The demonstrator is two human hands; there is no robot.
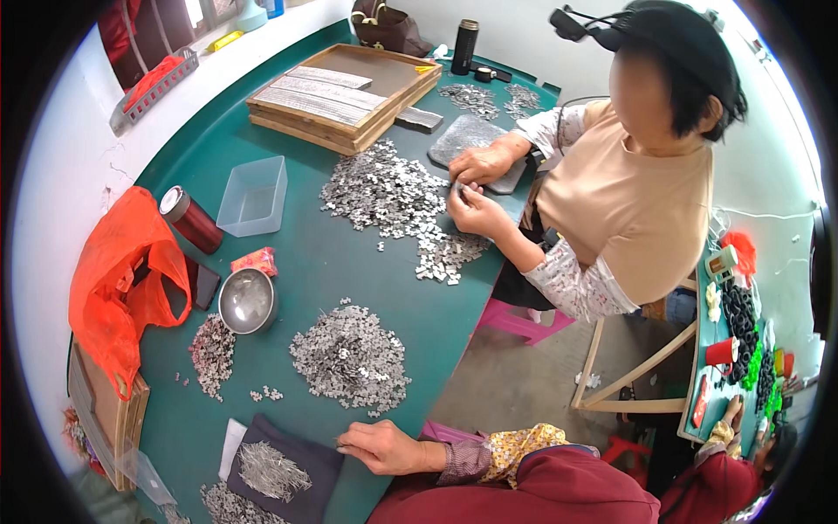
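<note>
My right hand (381,447) reaches in from a yellow floral sleeve, its fingertips pinched together by the edge of a folded dark cloth (316,476). Whatever sits between the fingertips is too small to make out. On the cloth lies a heap of thin silvery pins (273,472). Just beyond my hand, a large pile of small silvery metal pieces (349,356) rests on the green tabletop (332,266). Another heap of small metal pieces (237,506) shows beside the cloth at the lower edge. My left hand is out of view.
Across the table, a co-worker's hands (476,210) meet beside a bigger metal-piece pile (384,188) and a grey board (471,140). A steel bowl (248,301), clear plastic box (253,196), dark red flask (192,220), orange bag (122,275) and wooden trays (349,92) surround the work area.
</note>
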